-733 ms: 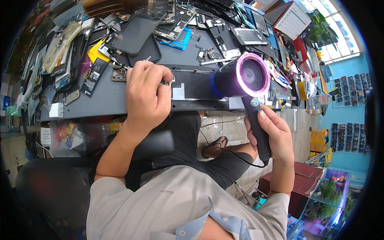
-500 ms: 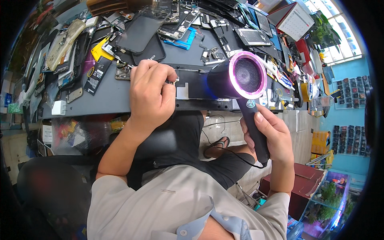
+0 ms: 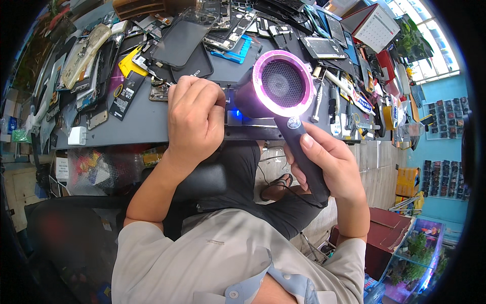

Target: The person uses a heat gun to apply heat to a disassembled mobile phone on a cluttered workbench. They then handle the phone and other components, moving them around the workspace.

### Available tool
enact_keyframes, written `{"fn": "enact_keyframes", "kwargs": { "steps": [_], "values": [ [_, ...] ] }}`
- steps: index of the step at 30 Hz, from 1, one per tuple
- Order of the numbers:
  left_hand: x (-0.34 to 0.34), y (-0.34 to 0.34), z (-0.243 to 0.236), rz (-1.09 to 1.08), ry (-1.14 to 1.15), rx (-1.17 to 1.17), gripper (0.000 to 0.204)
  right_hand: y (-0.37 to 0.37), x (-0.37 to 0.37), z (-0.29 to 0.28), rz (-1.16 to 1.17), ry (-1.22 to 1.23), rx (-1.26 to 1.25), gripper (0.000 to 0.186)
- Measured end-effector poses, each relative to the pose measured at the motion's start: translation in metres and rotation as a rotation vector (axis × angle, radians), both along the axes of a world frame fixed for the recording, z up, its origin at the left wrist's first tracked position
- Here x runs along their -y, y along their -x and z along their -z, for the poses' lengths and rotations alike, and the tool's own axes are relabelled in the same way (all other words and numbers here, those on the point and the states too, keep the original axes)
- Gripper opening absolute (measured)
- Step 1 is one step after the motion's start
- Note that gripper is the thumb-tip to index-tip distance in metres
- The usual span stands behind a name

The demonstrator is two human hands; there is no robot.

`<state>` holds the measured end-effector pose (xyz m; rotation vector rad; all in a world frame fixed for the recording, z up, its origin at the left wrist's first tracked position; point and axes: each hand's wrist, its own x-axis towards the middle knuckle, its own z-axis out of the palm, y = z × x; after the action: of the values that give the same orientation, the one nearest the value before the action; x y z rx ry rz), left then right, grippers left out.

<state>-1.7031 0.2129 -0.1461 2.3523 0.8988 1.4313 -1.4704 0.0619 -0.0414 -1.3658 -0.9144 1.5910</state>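
My right hand (image 3: 331, 162) is wrapped round the black handle of a hair dryer (image 3: 283, 86). Its round mesh end, ringed in glowing pink, faces up, and blue light falls under its far side. Beneath the dryer lies a dark, flat device (image 3: 253, 129) along the near edge of the grey table, mostly covered by the dryer. At the left end of that device, my left hand (image 3: 196, 114) is closed with its fingers curled down and pressed together. Whatever sits between those fingertips is hidden by the hand.
Phone cases and stripped phone parts crowd the far side, with a blue plastic frame (image 3: 238, 50) among them. A black battery (image 3: 125, 96) and white charger (image 3: 77, 136) lie left. Right are a screwdriver (image 3: 318, 104), tubes and a desk calendar (image 3: 375, 28). The dryer's cord hangs below its handle.
My right hand has carried the hair dryer leftward and slightly up, so its head now sits closer to my left hand and covers more of the device. My left hand stays nearly in place.
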Motion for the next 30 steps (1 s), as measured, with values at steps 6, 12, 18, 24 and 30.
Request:
{"fn": "enact_keyframes", "kwargs": {
  "steps": [6, 12, 18, 24, 30],
  "values": [
    [-0.003, 0.000, 0.002, 0.018, -0.039, 0.003, 0.011, 0.001, -0.003, 0.000, -0.012, -0.011, 0.000, 0.047],
    [0.000, -0.001, -0.001, 0.011, -0.023, -0.029, 0.011, -0.003, 0.009, -0.001, 0.019, 0.015, 0.006, 0.047],
    [0.000, -0.001, 0.000, 0.032, -0.026, -0.018, 0.010, -0.015, 0.027, -0.003, 0.063, 0.033, 0.000, 0.051],
    [0.001, -0.002, 0.000, 0.037, -0.018, -0.040, 0.011, -0.027, 0.041, -0.006, 0.128, 0.045, 0.074, 0.051],
    [-0.002, -0.001, 0.002, 0.054, -0.050, -0.035, 0.010, -0.041, 0.046, -0.001, 0.194, 0.021, 0.098, 0.053]
  ]
}}
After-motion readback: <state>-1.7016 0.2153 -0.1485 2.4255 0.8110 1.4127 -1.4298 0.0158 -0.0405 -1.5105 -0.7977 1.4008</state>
